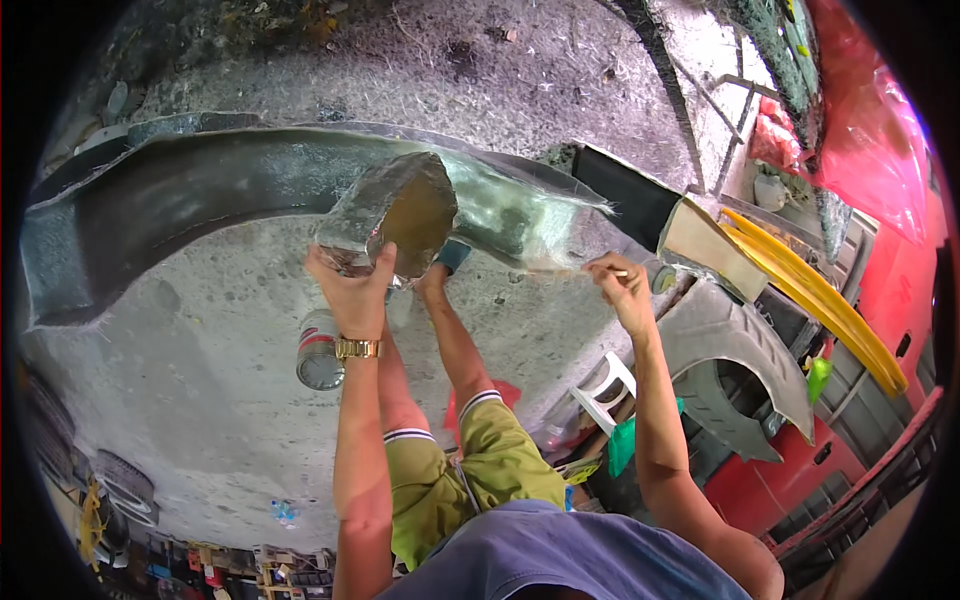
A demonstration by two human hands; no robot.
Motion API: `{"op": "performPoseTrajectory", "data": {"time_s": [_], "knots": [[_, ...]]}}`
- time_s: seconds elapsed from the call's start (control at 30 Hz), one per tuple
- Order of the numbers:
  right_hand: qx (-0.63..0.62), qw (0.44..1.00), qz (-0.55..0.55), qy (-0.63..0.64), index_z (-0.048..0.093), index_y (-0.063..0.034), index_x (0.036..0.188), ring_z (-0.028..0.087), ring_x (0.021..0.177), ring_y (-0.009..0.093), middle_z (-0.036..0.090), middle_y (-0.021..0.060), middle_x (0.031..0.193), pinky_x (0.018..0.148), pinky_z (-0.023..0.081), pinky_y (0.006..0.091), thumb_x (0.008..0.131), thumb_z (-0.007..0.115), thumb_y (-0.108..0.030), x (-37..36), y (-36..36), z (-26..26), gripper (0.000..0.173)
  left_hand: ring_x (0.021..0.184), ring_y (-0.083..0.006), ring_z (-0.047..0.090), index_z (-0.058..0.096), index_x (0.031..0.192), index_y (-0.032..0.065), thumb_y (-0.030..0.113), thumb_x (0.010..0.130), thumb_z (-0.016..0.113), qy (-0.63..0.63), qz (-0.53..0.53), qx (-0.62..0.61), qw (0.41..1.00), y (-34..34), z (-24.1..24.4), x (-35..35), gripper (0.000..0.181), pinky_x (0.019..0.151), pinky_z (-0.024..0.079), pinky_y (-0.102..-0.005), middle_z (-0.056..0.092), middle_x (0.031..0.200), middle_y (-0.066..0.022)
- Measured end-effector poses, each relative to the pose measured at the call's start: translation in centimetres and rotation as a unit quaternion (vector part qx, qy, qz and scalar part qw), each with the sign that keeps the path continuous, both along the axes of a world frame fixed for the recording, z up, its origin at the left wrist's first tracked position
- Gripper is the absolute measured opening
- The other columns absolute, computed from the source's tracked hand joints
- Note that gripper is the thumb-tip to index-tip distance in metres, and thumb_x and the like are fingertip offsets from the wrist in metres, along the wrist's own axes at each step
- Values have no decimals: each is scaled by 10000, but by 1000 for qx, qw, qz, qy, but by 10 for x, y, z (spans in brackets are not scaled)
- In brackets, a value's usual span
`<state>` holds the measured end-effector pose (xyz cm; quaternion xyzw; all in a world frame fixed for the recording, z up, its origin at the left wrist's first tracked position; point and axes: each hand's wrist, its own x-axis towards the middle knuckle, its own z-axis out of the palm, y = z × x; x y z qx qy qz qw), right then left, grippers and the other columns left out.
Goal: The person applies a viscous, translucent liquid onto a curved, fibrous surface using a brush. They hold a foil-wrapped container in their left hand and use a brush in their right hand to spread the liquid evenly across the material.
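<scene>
My left hand [358, 289] grips the near side of a cut-open container [416, 217] that has brownish liquid inside and a crumpled, shiny outer wall. My right hand [624, 289] is shut on a thin stick-like handle [555, 271], perhaps a brush; its far end lies at the near edge of a long curved fibreglass part [255, 169]. That part spans the view in front of me, dark at the left, with pale, glossy fibre mat [551, 232] towards its right end. A metal can [320, 364] stands on the floor beside my left wrist.
A black and tan panel [637, 191], yellow curved strips [825, 300] and grey fender-like parts [739, 352] lie at the right. A small round can [663, 279] is near my right hand. A white plastic stool [609, 390] is below it. Tyres [124, 484] lie at the lower left.
</scene>
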<state>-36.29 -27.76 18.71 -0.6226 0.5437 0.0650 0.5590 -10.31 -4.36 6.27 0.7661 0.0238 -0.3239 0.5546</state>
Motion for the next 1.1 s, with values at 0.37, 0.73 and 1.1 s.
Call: {"op": "performPoseTrajectory", "data": {"time_s": [0.37, 0.73, 1.1], "knots": [[-70, 991, 90, 71, 694, 2, 894, 509, 646, 72, 615, 11, 711, 591, 407, 251, 885, 619, -113, 23, 0, -20, 138, 1151, -258, 491, 226, 1371, -78, 271, 703, 877, 37, 25, -2, 999, -11, 12, 10, 995, 970, 429, -369, 450, 1297, -215], [-86, 936, 319, 121, 670, 20, 847, 639, 847, 422, 660, 238, 849, 734, 505, 475, 901, 646, -253, 132, 27, -127, 279, 1108, -254, 525, 243, 1373, -81, 251, 685, 888, -35, 37, 53, 997, 4, 4, 27, 999, 923, 462, -367, 492, 1250, -202], [-24, 982, 187, 26, 682, 40, 896, 638, 732, 312, 671, 201, 792, 702, 492, 391, 901, 639, -181, 162, 43, -169, 225, 978, -162, 529, 238, 1377, -85, 190, 736, 862, -54, 62, 23, 996, 11, 0, 28, 936, 803, 481, -273, 495, 1184, -140]]}}
